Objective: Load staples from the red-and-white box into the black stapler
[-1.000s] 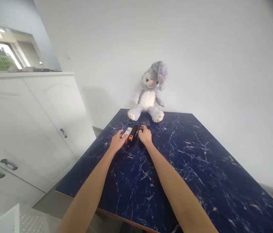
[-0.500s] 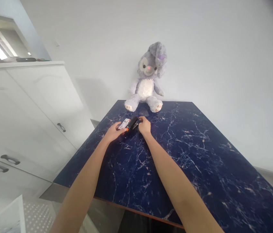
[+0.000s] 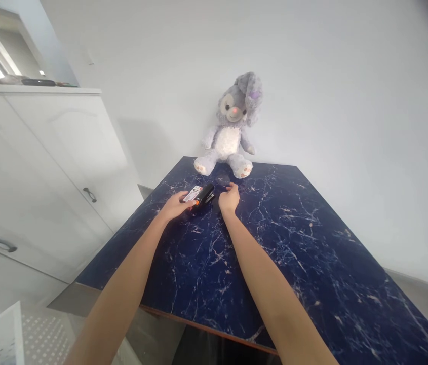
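Note:
My left hand (image 3: 176, 205) is wrapped around the near end of what looks like a black stapler (image 3: 206, 192) with an orange patch on it. Against the stapler's left side, within the same grip, lies a small white card or flat box (image 3: 192, 193) with printing and a touch of red. Just to the right, apart from the stapler, my right hand (image 3: 229, 198) hovers over or rests on the table with its fingers curled in. Its fingertips point away from me, so whether they pinch something small is hidden.
A grey plush rabbit (image 3: 229, 126) sits at the back of the blue marbled table (image 3: 274, 243), against the white wall. White cabinets (image 3: 46, 177) with dark handles stand on the left. Below the table's front left is a white perforated item (image 3: 42, 334).
My right hand has drawn away from the stapler, slightly to the right. My left hand keeps its hold on the stapler and the card. The head view has shifted a little.

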`<state>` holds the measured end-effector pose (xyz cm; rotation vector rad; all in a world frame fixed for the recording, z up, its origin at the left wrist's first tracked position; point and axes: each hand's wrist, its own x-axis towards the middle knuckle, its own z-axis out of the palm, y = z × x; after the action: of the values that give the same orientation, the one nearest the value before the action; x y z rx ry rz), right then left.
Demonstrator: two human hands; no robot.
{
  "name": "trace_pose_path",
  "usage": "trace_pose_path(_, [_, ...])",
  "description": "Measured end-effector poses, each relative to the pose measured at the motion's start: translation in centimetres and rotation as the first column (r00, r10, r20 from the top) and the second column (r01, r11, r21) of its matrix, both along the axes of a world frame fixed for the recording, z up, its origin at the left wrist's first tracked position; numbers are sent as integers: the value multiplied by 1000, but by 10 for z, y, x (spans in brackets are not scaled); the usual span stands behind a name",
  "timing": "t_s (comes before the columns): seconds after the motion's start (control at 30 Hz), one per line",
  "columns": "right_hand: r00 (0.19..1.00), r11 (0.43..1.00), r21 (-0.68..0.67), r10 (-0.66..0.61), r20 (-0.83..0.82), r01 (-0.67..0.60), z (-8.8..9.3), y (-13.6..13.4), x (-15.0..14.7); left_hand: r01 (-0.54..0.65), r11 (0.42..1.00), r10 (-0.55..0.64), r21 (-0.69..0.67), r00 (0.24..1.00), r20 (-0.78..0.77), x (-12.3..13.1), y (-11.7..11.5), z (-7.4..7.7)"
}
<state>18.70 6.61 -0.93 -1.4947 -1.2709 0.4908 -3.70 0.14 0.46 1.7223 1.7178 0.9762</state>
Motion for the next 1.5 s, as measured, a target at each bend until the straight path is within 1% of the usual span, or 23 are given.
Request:
trace_pose_path(0.1, [998, 1000, -17, -2, -65, 1, 1, 0, -1, 10, 1000, -10, -10, 1000, 0, 1, -1, 2])
trace_pose_path(0.17, [998, 1000, -16, 9, -58, -10, 0, 0, -2, 23, 1000, -23, -6, 1000, -4, 2, -2, 3])
trace_pose_path(0.3, [999, 999, -14, 36, 28, -36, -1, 1, -3, 34, 999, -34, -7, 999, 0, 4, -2, 3])
trace_pose_path(0.4, [994, 998, -11, 59, 88, -59, -1, 1, -3, 15, 1000, -15, -7, 1000, -10, 6, -3, 4])
trace_pose_path(0.47, [983, 995, -2, 95, 154, -96, -1, 0, -3, 6, 1000, -7, -10, 999, -33, 6, -5, 6])
trace_pose_path(0.57, [941, 984, -4, 170, 293, -176, 0, -2, -5, -9, 1000, 8, -11, 997, -73, 7, -8, 9])
trace_pose_path(0.63, [898, 979, -21, 195, 395, -204, 1, -4, -8, -59, 998, 61, 32, 996, -72, 8, -8, 9])
trace_pose_path(0.7, [840, 975, -33, 205, 502, -218, 1, -7, -10, -135, 986, 136, 101, 991, -7, 9, -6, 5])
trace_pose_path(0.73, [809, 974, -37, 208, 549, -225, 2, -8, -11, -176, 975, 170, 136, 984, 57, 9, -4, 2])
trace_pose_path(0.8, [754, 970, -50, 217, 620, -238, 3, -11, -12, -279, 941, 233, 190, 944, 236, 9, 0, -3])
trace_pose_path(0.83, [733, 969, -59, 221, 643, -240, 3, -12, -12, -342, 919, 264, 198, 904, 337, 9, 3, -5])
trace_pose_path(0.9, [708, 968, -77, 228, 669, -239, 5, -14, -11, -449, 879, 307, 162, 793, 527, 8, 6, -7])
trace_pose_path(0.93, [701, 968, -84, 231, 674, -238, 5, -14, -11, -480, 868, 320, 125, 734, 599, 7, 7, -7])
trace_pose_path(1.0, [696, 967, -86, 233, 680, -239, 6, -13, -11, -510, 858, 331, 63, 641, 692, 5, 9, -6])
trace_pose_path(1.07, [691, 967, -75, 227, 686, -243, 5, -11, -11, -527, 849, 338, 44, 605, 721, 4, 9, -5])
trace_pose_path(1.1, [687, 966, -70, 228, 690, -250, 4, -10, -11, -536, 843, 351, 47, 613, 708, 3, 8, -4])
trace_pose_path(1.13, [680, 962, -65, 234, 694, -265, 3, -9, -11, -545, 836, 371, 60, 643, 670, 2, 7, -3])
trace_pose_path(1.17, [676, 958, -62, 243, 696, -281, 1, -7, -11, -552, 829, 399, 84, 692, 602, 1, 5, -2])
trace_pose_path(1.23, [679, 950, -54, 259, 687, -308, -1, -4, -11, -565, 804, 473, 184, 796, 379, -1, 0, 1])
trace_pose_path(1.27, [684, 947, -47, 263, 680, -317, -2, -2, -11, -559, 791, 506, 247, 826, 249, -2, -3, 2])
trace_pose_path(1.33, [703, 945, -28, 261, 661, -325, -4, 0, -10, -525, 786, 545, 327, 838, 37, -2, -8, 5])
trace_pose_path(1.37, [713, 944, -15, 259, 652, -329, -4, 1, -10, -505, 796, 546, 334, 837, -37, -2, -10, 6])
trace_pose_path(1.5, [772, 949, 54, 218, 598, -309, -4, 4, -7, -430, 864, 488, 263, 843, -225, -1, -11, 3])
